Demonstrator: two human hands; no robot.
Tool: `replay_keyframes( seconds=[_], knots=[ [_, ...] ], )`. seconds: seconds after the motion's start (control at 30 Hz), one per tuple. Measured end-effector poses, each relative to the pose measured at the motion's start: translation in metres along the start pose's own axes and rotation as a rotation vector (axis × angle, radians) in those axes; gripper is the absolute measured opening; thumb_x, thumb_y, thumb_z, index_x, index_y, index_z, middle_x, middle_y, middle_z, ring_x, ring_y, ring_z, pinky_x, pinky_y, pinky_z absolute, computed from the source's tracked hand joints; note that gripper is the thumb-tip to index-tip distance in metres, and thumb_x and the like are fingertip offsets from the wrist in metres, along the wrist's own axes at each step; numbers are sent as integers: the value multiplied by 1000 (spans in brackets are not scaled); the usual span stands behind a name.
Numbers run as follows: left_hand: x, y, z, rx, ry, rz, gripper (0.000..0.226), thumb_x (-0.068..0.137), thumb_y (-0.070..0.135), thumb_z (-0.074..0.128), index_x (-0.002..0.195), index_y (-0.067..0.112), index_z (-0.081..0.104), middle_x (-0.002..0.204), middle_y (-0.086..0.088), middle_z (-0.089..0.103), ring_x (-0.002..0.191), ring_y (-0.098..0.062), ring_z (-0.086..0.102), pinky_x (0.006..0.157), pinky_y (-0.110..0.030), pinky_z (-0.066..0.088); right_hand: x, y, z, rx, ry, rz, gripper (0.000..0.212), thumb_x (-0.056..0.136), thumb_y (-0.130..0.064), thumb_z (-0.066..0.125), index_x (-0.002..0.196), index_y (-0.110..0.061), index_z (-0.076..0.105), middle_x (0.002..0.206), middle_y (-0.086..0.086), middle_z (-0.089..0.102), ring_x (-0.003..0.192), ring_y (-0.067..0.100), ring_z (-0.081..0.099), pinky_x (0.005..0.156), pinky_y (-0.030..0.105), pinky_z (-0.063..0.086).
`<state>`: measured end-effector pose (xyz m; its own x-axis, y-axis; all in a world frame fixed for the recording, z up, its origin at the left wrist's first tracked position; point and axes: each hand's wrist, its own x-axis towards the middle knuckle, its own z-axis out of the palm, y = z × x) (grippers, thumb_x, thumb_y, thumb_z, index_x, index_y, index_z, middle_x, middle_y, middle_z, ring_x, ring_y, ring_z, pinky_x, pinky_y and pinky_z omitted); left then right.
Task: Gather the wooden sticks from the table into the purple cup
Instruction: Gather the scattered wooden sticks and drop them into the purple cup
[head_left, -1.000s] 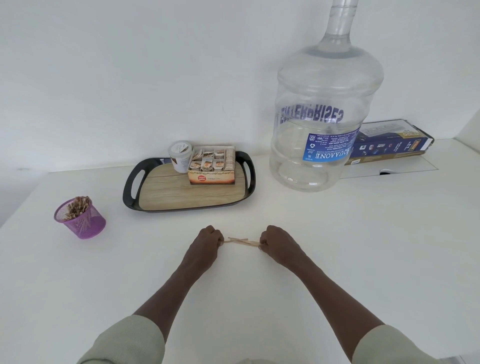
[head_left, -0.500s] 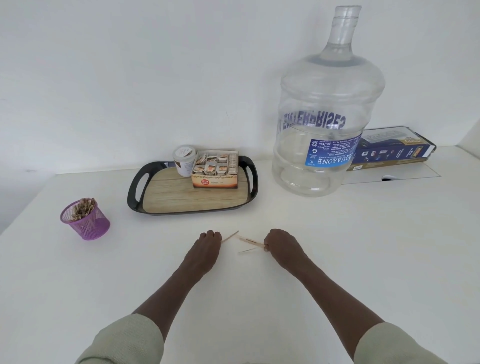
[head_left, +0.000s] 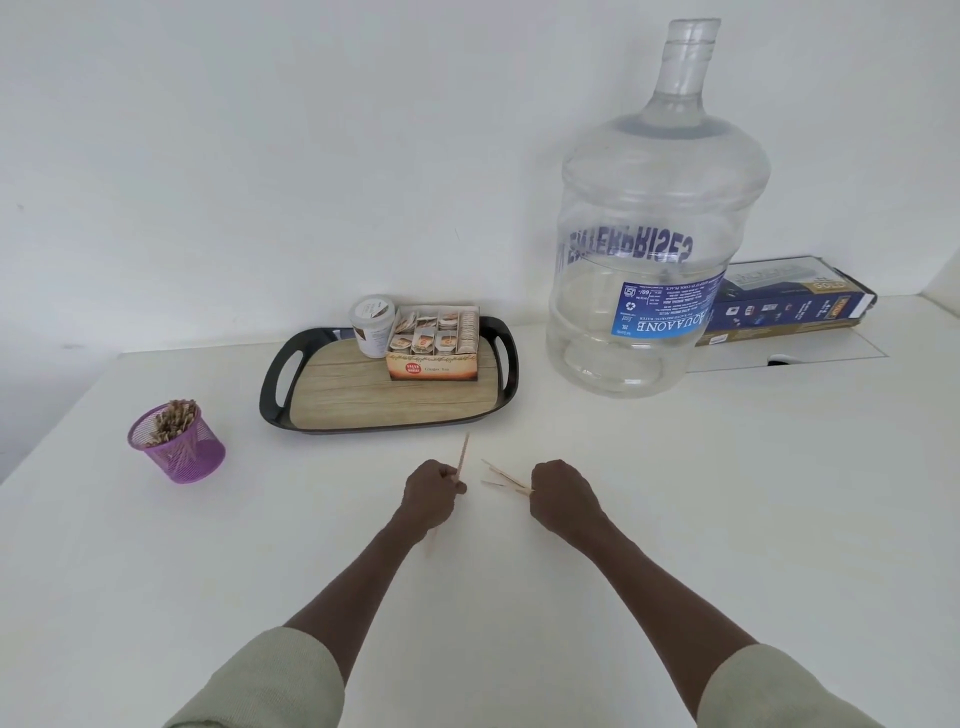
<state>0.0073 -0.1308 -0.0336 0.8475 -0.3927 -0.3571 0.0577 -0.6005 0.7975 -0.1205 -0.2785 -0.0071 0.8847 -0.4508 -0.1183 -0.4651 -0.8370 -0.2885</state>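
Fingers (head_left: 451, 480) round stick (head_left: 462, 456) — table (head_left: 727, 519) mid-span

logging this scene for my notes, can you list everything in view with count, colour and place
purple cup: one, purple mesh, far left of table, full of wooden sticks
loose sticks: one in the left hand, a few in the right, pale wood, table centre
tray: one, black rim with wood-look base, behind the hands
tea box: one, orange-brown, on tray
paper cup: one, white and brown, on tray beside the box
water jug: one, clear with blue label, right of tray
long box: one, dark blue, behind the jug by the wall
table: one, white
hands: left and right, each gripping sticks; pale green sleeves
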Motion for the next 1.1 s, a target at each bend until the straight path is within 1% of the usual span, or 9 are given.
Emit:
replay_keyframes(
  seconds=[0.1, 0.17, 0.3, 0.57, 0.67, 0.73, 0.9, 1.0, 1.1],
  knots=[
    [-4, 5, 6, -372, -11, -112, 18, 97, 1, 44, 103, 2, 61, 78, -6, 64, 66, -16, 56, 64, -24, 48, -5, -4, 2, -12, 27, -21, 35, 80, 3, 42, 62, -17, 20, 65, -1, 26, 76, 27, 41, 66, 30, 32],
    [-7, 8, 9, -492, -27, -156, 24, 95, -7, 41, 95, 2, 63, 76, -7, 61, 63, -15, 54, 63, -24, 48, -2, -4, 1, 73, 3, 65, 29, 78, 1, 45, 60, -15, 27, 66, 4, 40, 73, 31, 48, 62, 29, 35],
    [-13, 14, 18, -642, -57, -262, 30, 93, -9, 35, 87, 2, 62, 73, -5, 61, 57, -10, 49, 51, -18, 44, 6, 4, -9, 280, -15, 203, 32, 74, -7, 52, 53, -17, 30, 54, 0, 34, 62, 25, 39, 43, 24, 26],
    [-18, 48, 38, -747, -80, -336, 33, 97, 7, 29, 84, 4, 60, 65, -2, 43, 51, -10, 30, 47, -21, 27, 12, -22, -23, 713, 44, 278, 29, 66, -15, 70, 58, 10, 59, 51, 13, 52, 47, 18, 48, 52, 34, 46],
    [-15, 52, 40, -779, -213, -273, 52, 100, 50, 39, 90, 4, 61, 74, -8, 55, 60, -14, 52, 62, -24, 45, 8, -38, -20, 702, 52, 256, 28, 73, -13, 63, 50, -2, 53, 44, 5, 44, 43, 18, 41, 49, 25, 34],
    [-12, 50, 40, -777, -264, -230, 57, 101, 49, 41, 108, -4, 61, 95, -15, 63, 88, -23, 64, 81, -30, 51, 5, -48, -17, 618, 83, 228, 26, 79, -12, 57, 55, -2, 53, 48, 3, 46, 46, 17, 44, 44, 22, 31],
    [-14, 48, 35, -786, -122, -228, 29, 106, 23, 36, 92, 3, 51, 81, -10, 53, 69, -17, 53, 62, -27, 44, -1, -54, -15, 582, 51, 46, 40, 78, -1, 52, 42, -11, 38, 46, 5, 37, 49, 17, 35, 47, 26, 28],
    [-11, 45, 32, -783, -26, -246, 31, 105, 27, 35, 82, 11, 46, 67, -5, 40, 53, -14, 36, 49, -26, 32, 4, -39, -16, 603, 32, 22, 22, 81, -13, 64, 62, -4, 71, 60, 10, 65, 58, 18, 54, 60, 31, 46],
    [-13, 43, 27, -859, -38, -280, 30, 105, 28, 34, 78, 16, 41, 58, 1, 32, 42, -9, 26, 40, -20, 24, 8, -14, -18, 414, 84, 53, 12, 79, -15, 71, 84, -7, 78, 86, 6, 76, 84, 19, 70, 76, 31, 55]
  ],
)
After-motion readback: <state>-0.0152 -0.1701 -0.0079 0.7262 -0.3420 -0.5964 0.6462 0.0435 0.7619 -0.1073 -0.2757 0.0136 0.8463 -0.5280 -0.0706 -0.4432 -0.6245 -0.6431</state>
